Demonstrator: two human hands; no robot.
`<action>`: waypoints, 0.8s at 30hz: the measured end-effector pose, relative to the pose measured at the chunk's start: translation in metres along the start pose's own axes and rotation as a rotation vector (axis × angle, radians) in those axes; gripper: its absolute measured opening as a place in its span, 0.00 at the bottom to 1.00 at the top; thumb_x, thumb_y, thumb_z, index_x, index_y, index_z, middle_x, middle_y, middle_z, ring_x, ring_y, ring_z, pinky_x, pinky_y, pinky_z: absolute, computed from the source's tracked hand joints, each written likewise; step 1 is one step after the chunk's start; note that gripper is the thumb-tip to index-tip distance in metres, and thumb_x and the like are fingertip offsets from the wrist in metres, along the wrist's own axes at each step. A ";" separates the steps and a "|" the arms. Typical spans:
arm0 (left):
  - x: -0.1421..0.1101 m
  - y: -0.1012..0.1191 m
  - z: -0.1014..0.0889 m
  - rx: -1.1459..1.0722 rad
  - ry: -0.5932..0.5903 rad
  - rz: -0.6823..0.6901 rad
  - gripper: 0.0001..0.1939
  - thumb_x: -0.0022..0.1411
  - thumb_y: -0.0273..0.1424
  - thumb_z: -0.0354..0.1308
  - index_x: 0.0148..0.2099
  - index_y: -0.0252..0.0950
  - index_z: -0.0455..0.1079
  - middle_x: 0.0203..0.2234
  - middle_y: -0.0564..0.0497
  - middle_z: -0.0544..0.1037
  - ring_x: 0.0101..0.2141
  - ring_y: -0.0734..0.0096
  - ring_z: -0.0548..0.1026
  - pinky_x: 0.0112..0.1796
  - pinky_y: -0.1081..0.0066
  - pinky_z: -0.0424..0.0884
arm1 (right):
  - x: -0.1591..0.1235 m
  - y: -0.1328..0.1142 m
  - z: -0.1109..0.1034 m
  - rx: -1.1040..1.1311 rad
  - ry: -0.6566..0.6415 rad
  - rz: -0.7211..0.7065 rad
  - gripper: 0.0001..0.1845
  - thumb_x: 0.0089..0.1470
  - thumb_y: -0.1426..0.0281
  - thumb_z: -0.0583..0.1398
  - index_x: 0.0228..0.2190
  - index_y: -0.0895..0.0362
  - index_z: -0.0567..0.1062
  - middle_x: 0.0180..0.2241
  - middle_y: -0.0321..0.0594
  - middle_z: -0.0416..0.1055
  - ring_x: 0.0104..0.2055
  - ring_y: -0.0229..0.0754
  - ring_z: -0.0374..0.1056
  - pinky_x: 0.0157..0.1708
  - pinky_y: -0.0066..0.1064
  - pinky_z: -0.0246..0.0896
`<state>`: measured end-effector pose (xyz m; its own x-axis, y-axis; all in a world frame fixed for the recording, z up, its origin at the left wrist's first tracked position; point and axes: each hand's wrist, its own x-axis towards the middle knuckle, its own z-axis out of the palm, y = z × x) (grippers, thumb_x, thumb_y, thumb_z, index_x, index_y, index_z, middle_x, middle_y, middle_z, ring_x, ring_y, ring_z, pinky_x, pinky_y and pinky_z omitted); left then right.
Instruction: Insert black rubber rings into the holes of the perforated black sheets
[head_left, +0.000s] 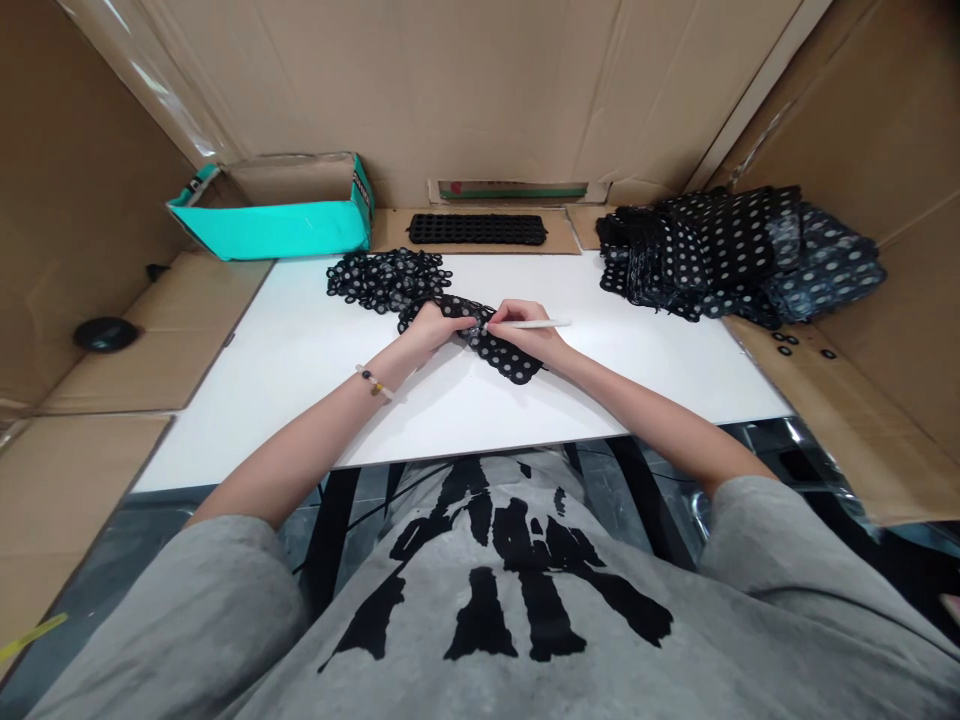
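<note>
A black perforated strip [504, 356] full of round holes lies on the white table [300, 360] in front of me. My left hand [435, 326] rests on its upper end, fingers curled and pinching the strip. My right hand [525, 328] is closed around a thin white stick [536, 324] held like a pen, its tip touching the strip near my left fingertips. A loose heap of small black rings [386, 276] lies just behind my left hand.
A teal cardboard box [289, 222] stands open at the back left. A black perforated tray [477, 229] lies at the back centre. A stack of black perforated strips [739, 255] fills the back right. Cardboard walls enclose the table; a few rings [786, 342] lie on the right.
</note>
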<state>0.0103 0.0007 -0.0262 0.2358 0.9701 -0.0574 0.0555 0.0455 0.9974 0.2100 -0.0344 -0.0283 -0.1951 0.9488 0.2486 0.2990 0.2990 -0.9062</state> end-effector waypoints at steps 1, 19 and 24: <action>0.000 0.000 0.001 -0.014 0.001 -0.010 0.21 0.42 0.30 0.74 0.40 0.31 0.75 0.42 0.42 0.82 0.42 0.58 0.80 0.45 0.63 0.76 | 0.000 0.001 0.000 -0.007 -0.003 -0.008 0.11 0.47 0.60 0.65 0.26 0.55 0.75 0.27 0.36 0.75 0.32 0.40 0.67 0.34 0.31 0.58; 0.005 0.004 -0.005 -0.057 0.004 -0.204 0.11 0.44 0.24 0.71 0.32 0.33 0.75 0.30 0.46 0.81 0.34 0.62 0.78 0.38 0.65 0.75 | 0.001 0.003 0.013 -0.171 -0.011 -0.068 0.08 0.49 0.63 0.62 0.25 0.55 0.74 0.25 0.35 0.73 0.30 0.40 0.65 0.33 0.30 0.56; 0.005 0.005 -0.004 -0.015 -0.002 -0.202 0.09 0.49 0.28 0.71 0.32 0.32 0.74 0.30 0.44 0.81 0.32 0.63 0.77 0.37 0.64 0.74 | 0.000 -0.002 0.008 -0.053 0.003 -0.008 0.09 0.48 0.62 0.63 0.25 0.55 0.74 0.27 0.35 0.74 0.31 0.40 0.66 0.33 0.30 0.58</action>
<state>0.0074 0.0069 -0.0212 0.2228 0.9406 -0.2561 0.0874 0.2424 0.9662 0.2019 -0.0356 -0.0293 -0.1952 0.9466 0.2567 0.3468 0.3115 -0.8847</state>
